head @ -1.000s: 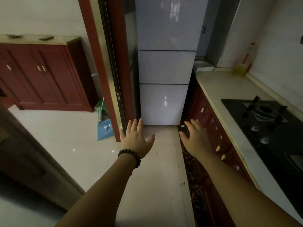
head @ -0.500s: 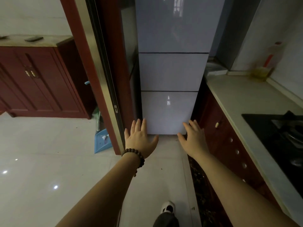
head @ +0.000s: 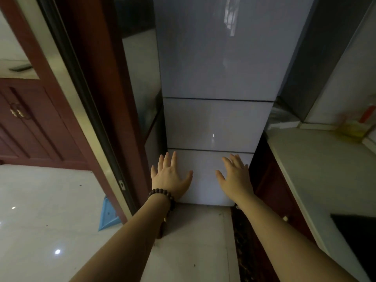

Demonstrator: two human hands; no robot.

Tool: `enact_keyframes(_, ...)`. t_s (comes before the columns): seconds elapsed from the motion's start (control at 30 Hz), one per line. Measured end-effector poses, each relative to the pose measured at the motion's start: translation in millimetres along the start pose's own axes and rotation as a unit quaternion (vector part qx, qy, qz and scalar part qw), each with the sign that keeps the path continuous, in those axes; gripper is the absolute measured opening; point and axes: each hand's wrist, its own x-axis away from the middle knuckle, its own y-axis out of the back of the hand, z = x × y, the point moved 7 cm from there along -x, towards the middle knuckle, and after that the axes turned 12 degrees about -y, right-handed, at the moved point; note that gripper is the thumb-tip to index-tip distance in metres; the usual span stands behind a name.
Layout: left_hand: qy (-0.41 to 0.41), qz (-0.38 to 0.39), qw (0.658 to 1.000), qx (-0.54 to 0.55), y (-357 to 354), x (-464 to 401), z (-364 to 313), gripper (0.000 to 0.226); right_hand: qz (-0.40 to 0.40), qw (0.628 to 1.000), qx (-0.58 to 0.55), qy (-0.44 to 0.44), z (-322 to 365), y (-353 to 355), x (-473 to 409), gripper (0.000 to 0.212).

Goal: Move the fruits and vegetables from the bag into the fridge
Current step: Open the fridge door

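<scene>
Tall glossy white three-door fridge [head: 213, 123] now much nearer, doors closed; left hand [head: 171, 176] and right hand [head: 236, 176] spread, empty, approach continuing.

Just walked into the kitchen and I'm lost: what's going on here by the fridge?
A person stands facing the white fridge, both arms stretched toward its lowest section. The left hand, with a bead bracelet on its wrist, and the right hand are open, fingers spread, and hold nothing. All three fridge fronts look closed. No bag, fruit or vegetables are in view. A countertop runs along the right.
</scene>
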Motion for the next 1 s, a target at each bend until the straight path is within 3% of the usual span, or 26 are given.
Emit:
enact_keyframes(0.37,-0.009,-0.042,0.999,0.008,7.4,-143.3,27.7,0.082,-0.038,0.999,-0.027,0.015,47.6,-1.1,-148.2,0.054)
enact_keyframes(0.67,-0.036,-0.026,0.996,0.072,23.4,-263.3,72.3,0.081,-0.07,0.997,-0.023,-0.004,98.5,-17.3,-248.9,0.055)
enact_keyframes(0.87,-0.028,-0.113,0.982,0.15,35.6,-332.5,81.8,0.095,-0.078,0.996,-0.03,-0.021,114.0,-27.0,-286.1,0.055)
enact_keyframes(1.0,0.002,-0.19,0.947,0.258,54.4,-377.7,85.9,0.115,-0.091,0.995,-0.032,-0.024,109.8,-22.5,-299.3,0.055)
